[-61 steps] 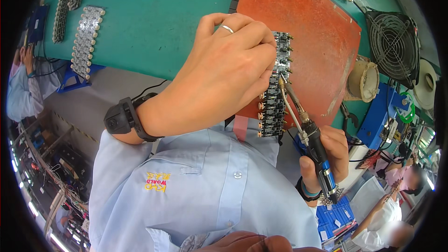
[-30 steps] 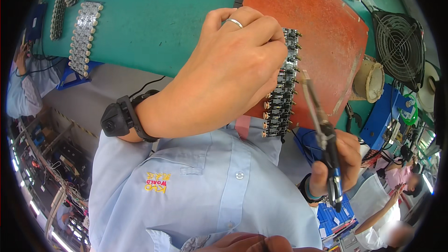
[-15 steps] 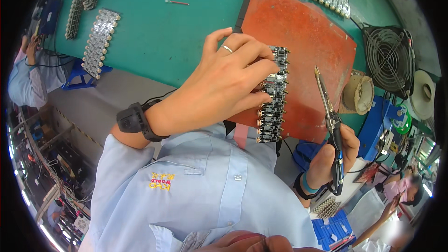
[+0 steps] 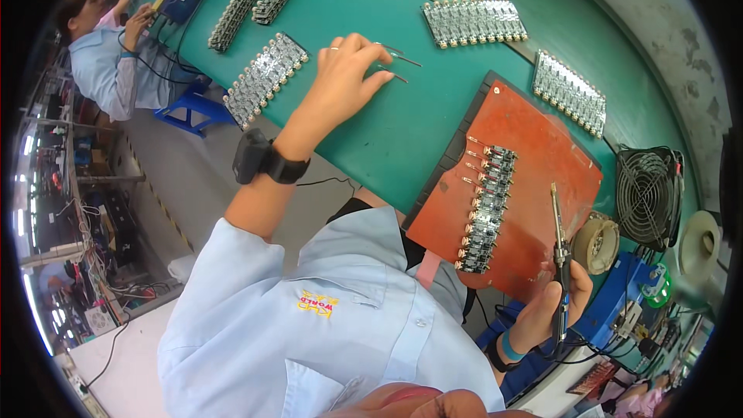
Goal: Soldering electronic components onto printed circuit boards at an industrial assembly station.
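My left hand [image 4: 344,81] is over the green bench, its thumb and forefinger apart beside several thin leaded parts [image 4: 404,59]. Nothing shows between those fingertips. In my right hand [image 4: 534,317] is a soldering iron [image 4: 561,263], its bare tip pointing away from me above the reddish-orange work mat [image 4: 534,186]. A narrow strip of small circuit boards [image 4: 487,209] lies on that mat, left of the iron. Several thin parts stick out from the left side of its far end. Neither hand touches the strip.
Other board panels lie on the green bench [image 4: 364,139], among them one at far left [image 4: 267,81] and one behind the mat [image 4: 569,93]. A fan [image 4: 648,197] and a solder spool [image 4: 596,244] stand at right. A co-worker [image 4: 116,62] sits at far left.
My left hand has left the board strip and moved left and away, to the thin parts on the bench. The soldering iron stays in my right hand. The whole view has shifted.
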The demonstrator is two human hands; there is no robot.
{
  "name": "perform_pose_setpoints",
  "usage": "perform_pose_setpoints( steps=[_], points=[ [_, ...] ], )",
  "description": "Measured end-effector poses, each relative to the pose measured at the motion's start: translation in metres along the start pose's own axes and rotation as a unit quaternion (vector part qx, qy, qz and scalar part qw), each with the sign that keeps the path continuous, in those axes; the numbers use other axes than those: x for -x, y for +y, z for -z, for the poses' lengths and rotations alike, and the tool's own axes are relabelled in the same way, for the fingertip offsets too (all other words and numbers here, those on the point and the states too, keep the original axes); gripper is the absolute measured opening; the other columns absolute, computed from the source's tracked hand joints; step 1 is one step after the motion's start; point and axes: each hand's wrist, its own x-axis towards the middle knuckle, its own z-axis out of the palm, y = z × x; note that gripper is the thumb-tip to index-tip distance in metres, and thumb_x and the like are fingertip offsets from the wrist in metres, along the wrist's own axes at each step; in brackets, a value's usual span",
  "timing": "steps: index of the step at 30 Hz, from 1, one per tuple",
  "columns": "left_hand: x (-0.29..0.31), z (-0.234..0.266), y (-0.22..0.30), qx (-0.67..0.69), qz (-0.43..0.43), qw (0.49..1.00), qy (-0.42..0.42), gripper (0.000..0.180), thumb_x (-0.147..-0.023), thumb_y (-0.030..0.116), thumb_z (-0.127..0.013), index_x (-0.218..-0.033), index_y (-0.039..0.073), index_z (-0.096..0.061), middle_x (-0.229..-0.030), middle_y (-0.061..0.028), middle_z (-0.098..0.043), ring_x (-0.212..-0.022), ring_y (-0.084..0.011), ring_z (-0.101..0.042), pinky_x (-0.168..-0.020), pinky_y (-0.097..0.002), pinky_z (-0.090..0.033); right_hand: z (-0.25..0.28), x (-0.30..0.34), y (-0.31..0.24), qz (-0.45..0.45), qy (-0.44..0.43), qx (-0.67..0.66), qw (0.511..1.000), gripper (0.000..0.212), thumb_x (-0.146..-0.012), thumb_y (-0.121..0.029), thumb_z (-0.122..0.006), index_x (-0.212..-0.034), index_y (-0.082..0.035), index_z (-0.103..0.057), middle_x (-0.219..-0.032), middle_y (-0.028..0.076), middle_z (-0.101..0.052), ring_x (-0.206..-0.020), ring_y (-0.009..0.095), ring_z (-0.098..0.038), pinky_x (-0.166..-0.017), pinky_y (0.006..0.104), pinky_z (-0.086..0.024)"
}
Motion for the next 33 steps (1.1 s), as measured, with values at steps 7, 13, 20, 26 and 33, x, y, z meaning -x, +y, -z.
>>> perform_pose_setpoints(
  steps=[7,13,20,26,33],
  points=[
    [0.023,0.007,0.058,0.187,-0.051,0.981,-0.03,0.011,-0.083,0.007,-0.066,-0.091,0.005,-0.061,-0.087,-0.005,-0.06,-0.083,-0.025,-0.056,-0.073,-0.035,-0.043,-0.022,0.005,-0.011,-0.033,-0.03,-0.09,0.995,0.05,-0.088,-0.028,-0.065,-0.121,0.004,-0.044,-0.069,0.012,-0.06,-0.06,0.017,-0.059,-0.058,0.0253,-0.047],
    [0.051,0.015,0.132,0.338,-0.213,0.915,-0.048,0.019,-0.073,-0.001,-0.073,-0.087,0.004,-0.062,-0.085,-0.007,-0.062,-0.076,-0.0231,-0.057,-0.067,-0.0339,-0.045,-0.046,-0.001,-0.02,-0.095,-0.105,-0.15,0.979,0.041,-0.087,-0.006,-0.063,-0.124,0.003,-0.047,-0.085,0.013,-0.066,-0.078,0.016,-0.064,-0.069,0.0262,-0.052],
    [0.06,0.004,0.15,0.368,-0.206,0.904,-0.065,0.022,-0.07,0.0,-0.076,-0.088,0.005,-0.064,-0.081,-0.0058,-0.06,-0.073,-0.0222,-0.056,-0.066,-0.0326,-0.045,-0.045,0.0,-0.016,-0.038,-0.131,-0.072,0.988,0.044,-0.083,0.005,-0.064,-0.124,0.001,-0.05,-0.081,0.005,-0.059,-0.071,0.008,-0.056,-0.063,0.0201,-0.045],
    [0.066,-0.003,0.151,0.35,-0.207,0.913,-0.041,0.02,-0.069,0.0,-0.076,-0.085,0.005,-0.065,-0.077,-0.0044,-0.058,-0.07,-0.0217,-0.054,-0.064,-0.0313,-0.044,-0.045,0.004,-0.013,-0.005,-0.1,-0.031,0.994,0.041,-0.084,0.005,-0.062,-0.123,0.002,-0.05,-0.083,0.006,-0.059,-0.073,0.008,-0.056,-0.064,0.0204,-0.046],
    [0.064,-0.004,0.147,0.356,-0.178,0.916,-0.046,0.016,-0.07,-0.001,-0.074,-0.081,0.006,-0.064,-0.075,-0.0038,-0.057,-0.069,-0.0207,-0.055,-0.063,-0.0313,-0.043,-0.042,0.005,-0.018,-0.024,-0.111,-0.08,0.99,0.038,-0.087,0.005,-0.058,-0.123,0.003,-0.047,-0.095,0.016,-0.066,-0.081,0.014,-0.064,-0.073,0.0251,-0.053]
  ],
)
